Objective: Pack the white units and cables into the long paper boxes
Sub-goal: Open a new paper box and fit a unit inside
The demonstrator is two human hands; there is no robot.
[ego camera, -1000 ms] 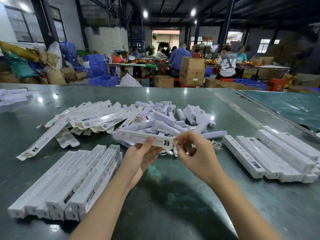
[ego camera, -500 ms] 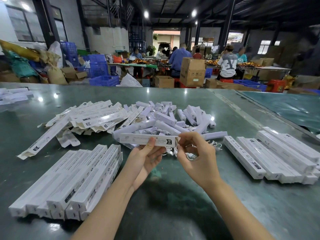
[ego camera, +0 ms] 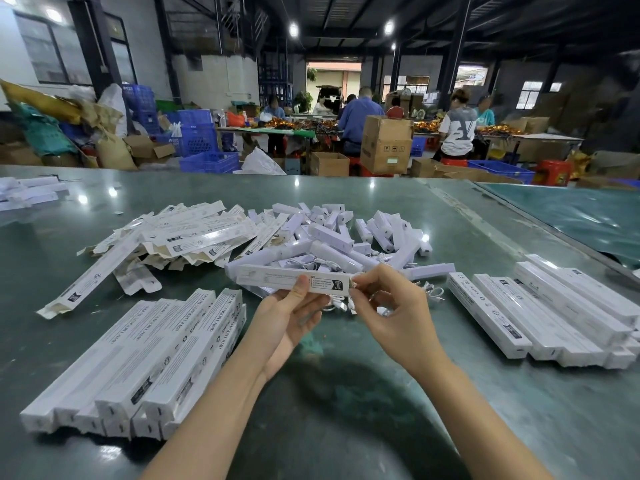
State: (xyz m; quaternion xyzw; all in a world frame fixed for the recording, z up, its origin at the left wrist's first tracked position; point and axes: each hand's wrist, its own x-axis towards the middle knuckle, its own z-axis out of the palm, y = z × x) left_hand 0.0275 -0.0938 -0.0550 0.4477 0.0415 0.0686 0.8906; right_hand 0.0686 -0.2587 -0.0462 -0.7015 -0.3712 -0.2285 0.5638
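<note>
Both hands (ego camera: 346,310) on box (ego camera: 277,277) mid-table (ego camera: 381,427).

Bare green tabletop (ego camera: 346,410) open at lower centre; flanked by packed boxes lower left (ego camera: 138,358) and right (ego camera: 554,317), loose heap (ego camera: 311,237) blocking mid-frame.

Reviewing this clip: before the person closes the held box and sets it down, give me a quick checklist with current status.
1. Left hand grips the box: ok.
2. Right hand at the box's right end: ok.
3. Unit and cable inside: cannot tell.
4. End flap tucked: cannot tell.
5. Packed stack on the right within reach: ok, likely.
6. Loose units left to pack: ok.
</note>
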